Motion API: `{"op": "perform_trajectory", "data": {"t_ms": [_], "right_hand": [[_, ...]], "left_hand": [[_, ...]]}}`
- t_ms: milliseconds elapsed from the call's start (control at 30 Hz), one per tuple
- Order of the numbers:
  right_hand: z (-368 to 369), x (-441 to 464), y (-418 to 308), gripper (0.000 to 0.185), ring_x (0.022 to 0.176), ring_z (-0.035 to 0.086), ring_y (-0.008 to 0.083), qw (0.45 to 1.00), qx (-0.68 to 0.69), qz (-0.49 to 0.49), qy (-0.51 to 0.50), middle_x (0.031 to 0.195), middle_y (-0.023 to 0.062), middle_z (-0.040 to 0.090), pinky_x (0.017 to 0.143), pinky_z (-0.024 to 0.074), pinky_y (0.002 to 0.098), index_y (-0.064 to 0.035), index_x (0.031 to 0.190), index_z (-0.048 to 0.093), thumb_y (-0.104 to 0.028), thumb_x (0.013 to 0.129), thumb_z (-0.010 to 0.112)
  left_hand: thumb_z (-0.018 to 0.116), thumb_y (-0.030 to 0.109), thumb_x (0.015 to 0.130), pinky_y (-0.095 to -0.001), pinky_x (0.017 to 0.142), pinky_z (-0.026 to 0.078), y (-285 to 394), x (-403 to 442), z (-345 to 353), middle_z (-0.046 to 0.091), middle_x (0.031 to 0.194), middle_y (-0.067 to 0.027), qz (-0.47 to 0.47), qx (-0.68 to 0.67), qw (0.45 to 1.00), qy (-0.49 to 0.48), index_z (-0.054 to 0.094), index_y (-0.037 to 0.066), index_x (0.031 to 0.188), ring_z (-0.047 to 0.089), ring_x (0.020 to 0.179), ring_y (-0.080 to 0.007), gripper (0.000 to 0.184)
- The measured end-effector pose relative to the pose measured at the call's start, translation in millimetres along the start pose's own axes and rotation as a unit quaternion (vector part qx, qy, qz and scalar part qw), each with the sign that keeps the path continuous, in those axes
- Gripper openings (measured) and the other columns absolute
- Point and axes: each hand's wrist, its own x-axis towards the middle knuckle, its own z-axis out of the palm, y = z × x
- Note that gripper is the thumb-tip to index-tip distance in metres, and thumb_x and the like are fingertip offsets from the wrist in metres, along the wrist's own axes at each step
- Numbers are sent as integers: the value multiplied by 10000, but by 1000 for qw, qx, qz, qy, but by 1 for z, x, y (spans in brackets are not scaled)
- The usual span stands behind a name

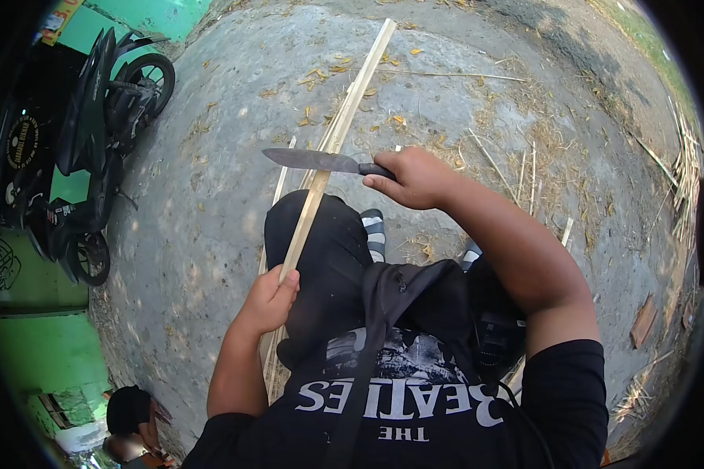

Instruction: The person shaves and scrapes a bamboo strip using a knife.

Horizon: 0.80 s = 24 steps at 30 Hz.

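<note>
My left hand is closed around the near end of a long pale strip, which looks like split bamboo. The strip slants up and away over my knee, with thinner strips beside it toward its far end. In my right hand is the black handle of a knife. Its broad dark blade lies across the strip just beyond my knee and points left. Whether the edge has cut into the strip I cannot tell.
A parked motorcycle stands at the left by a green wall. Another person is low at the bottom left. A heap of thin strips lies at the far right. Dry leaves and loose slivers litter the concrete ground.
</note>
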Motion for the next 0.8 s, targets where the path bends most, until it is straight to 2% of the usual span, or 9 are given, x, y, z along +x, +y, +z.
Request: {"op": "perform_trajectory", "data": {"t_ms": [100,233,300,433,533,633,733,800], "right_hand": [[-4,0,0,462,731,637,481,1000,-17,-12,3,708,226,627,667,484,562,-52,960,618,-504,1041,564],[-9,-1,1,478,712,632,474,999,-23,-24,-3,698,217,619,656,479,556,-53,953,615,-518,1045,552],[-18,0,3,520,775,658,460,999,-1,-5,-41,751,219,650,705,501,558,-43,975,641,-550,1037,546],[-16,0,11,556,812,670,450,995,72,12,-68,779,215,665,733,514,558,-39,1007,653,-579,1040,525],[-9,-2,10,498,725,634,472,998,47,-33,-28,714,227,617,662,480,547,-36,962,604,-519,1058,532],[-10,-2,4,506,747,640,482,999,-10,-39,-22,720,232,624,672,487,560,-37,967,602,-533,1049,538],[-8,-4,-8,511,767,646,487,996,-34,-56,-67,725,232,632,680,491,572,-46,977,605,-550,1037,545],[-12,-1,-11,551,831,670,467,995,-64,-12,-77,777,214,668,731,514,569,-79,1028,647,-617,1021,525]], "left_hand": [[522,378,1117,-269,560,405,4,-2,2,522,694,19,-4,-18,1000,-1,572,38,895,476,619,-73,409],[497,354,1131,-243,499,319,4,-1,3,422,675,56,16,-14,1000,-8,525,75,917,367,559,-48,353],[495,351,1132,-243,497,314,0,0,2,417,672,57,20,-19,1000,-11,524,77,918,359,556,-48,350],[520,366,1120,-264,555,391,6,0,0,509,687,24,-14,-19,1000,-9,567,39,896,462,614,-68,399],[520,367,1120,-266,557,391,5,0,0,511,686,22,-16,-20,1000,-8,567,38,895,461,615,-69,401],[520,368,1119,-271,561,397,3,1,0,516,687,19,-11,-15,1000,-4,568,37,892,465,616,-73,405],[522,372,1118,-275,566,406,8,-1,1,523,689,15,-11,5,1000,4,571,38,890,473,617,-78,407],[524,375,1116,-276,570,412,6,-1,2,528,690,12,-4,1,1000,4,575,38,889,478,619,-80,409]]}}
